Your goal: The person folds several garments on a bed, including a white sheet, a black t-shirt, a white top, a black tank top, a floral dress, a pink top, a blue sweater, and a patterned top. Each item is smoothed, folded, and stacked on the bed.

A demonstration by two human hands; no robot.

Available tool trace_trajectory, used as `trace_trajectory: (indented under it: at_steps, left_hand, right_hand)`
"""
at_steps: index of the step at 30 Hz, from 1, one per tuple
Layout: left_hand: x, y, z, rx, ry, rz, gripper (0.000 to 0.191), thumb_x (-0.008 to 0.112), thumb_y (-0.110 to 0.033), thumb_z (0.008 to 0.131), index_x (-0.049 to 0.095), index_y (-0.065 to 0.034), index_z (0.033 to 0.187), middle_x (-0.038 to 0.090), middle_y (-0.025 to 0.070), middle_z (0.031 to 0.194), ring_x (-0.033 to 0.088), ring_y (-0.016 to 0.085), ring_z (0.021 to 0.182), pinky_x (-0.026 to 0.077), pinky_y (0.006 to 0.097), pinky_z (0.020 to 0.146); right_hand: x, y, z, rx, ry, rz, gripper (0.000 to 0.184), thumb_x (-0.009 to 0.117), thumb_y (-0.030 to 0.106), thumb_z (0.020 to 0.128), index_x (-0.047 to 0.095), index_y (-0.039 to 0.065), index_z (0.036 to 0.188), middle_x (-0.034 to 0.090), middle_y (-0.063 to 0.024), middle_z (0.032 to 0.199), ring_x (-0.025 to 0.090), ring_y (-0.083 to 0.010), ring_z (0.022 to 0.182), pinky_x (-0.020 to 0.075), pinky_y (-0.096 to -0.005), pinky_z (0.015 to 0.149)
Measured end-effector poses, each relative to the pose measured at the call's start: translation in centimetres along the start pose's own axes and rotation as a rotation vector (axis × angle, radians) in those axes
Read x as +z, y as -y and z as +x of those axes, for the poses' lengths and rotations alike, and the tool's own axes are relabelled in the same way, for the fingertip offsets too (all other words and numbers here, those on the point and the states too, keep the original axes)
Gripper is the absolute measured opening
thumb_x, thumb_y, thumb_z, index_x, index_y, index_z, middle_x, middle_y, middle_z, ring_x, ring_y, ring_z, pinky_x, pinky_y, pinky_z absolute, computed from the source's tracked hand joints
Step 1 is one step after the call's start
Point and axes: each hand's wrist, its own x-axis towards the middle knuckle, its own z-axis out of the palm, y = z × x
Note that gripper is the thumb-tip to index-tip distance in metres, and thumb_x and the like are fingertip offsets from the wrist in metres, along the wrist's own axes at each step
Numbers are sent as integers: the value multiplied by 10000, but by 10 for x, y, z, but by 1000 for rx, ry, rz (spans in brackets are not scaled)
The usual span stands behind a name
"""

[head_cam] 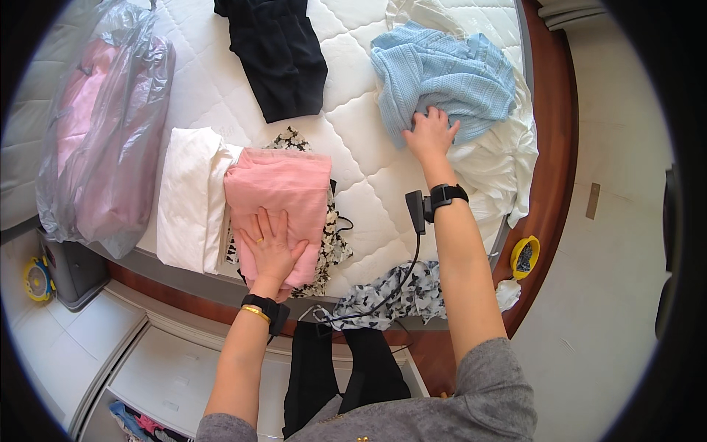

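Note:
My left hand [272,246] lies flat, fingers spread, on a folded pink cloth [281,182]. That cloth rests on black-and-white floral fabric [334,243], beside a folded white cloth [188,204]. At the upper right, my right hand [432,132] touches the lower edge of a rumpled light blue knitted garment [442,77] with curved fingers; whether they pinch the knit cannot be told. White crumpled fabric [497,171] lies under and beside the knit. A folded black garment [279,61] lies at the top middle.
A clear plastic bag with pink fabric [110,132] lies at left on the quilted mattress [359,143]. A white-and-black patterned cloth [386,293] hangs over the near edge. Beyond are a yellow container [525,257], a grey bin [74,271] and an open drawer with clothes [138,425].

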Motion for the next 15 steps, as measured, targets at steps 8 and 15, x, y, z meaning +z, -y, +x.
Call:
trace_trajectory:
  at_steps: [8,15]
  left_hand:
    - [-14,-9,2,13,-26,52,860,635,-549,713,277,-223,1424,98,175,1502,117,393,1356,57,671,1027]
    - [-15,-4,-1,22,35,8,848,624,-533,740,252,-218,1435,103,177,1503,108,401,1359,68,668,1028]
  right_hand:
    - [13,-15,-22,33,-85,884,432,660,342,790,597,84,1131,557,-156,1201,513,-278,1121,305,-406,1025]
    - [24,27,-5,61,326,1391,460,694,246,789,580,30,1179,574,-129,1202,540,-206,1078,415,-313,898]
